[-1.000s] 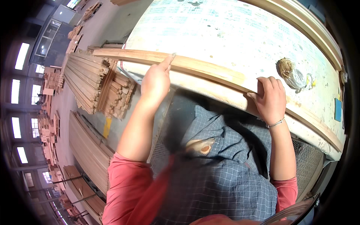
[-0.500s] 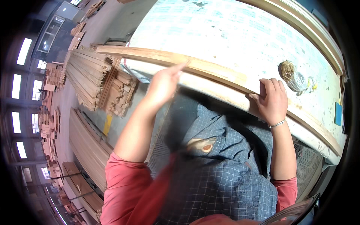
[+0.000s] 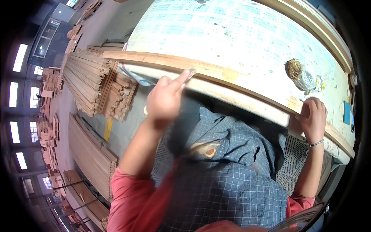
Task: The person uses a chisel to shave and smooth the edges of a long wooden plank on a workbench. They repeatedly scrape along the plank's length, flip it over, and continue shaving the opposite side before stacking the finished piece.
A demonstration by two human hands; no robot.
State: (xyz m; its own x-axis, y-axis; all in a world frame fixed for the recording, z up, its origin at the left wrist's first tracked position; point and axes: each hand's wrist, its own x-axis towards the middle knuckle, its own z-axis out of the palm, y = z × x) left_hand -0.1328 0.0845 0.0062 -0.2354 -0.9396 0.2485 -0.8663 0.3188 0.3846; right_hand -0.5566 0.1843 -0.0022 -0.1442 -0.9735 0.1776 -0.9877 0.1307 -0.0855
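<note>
Head view: the left hand pinches a small scraper against a long wooden strip on the table edge. At 3 o'clock, the right hand presses closed on the strip.

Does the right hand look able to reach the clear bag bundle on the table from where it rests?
Probably yes: the right hand rests on the wooden strip, and nothing lies between it and the bag bundle.
</note>
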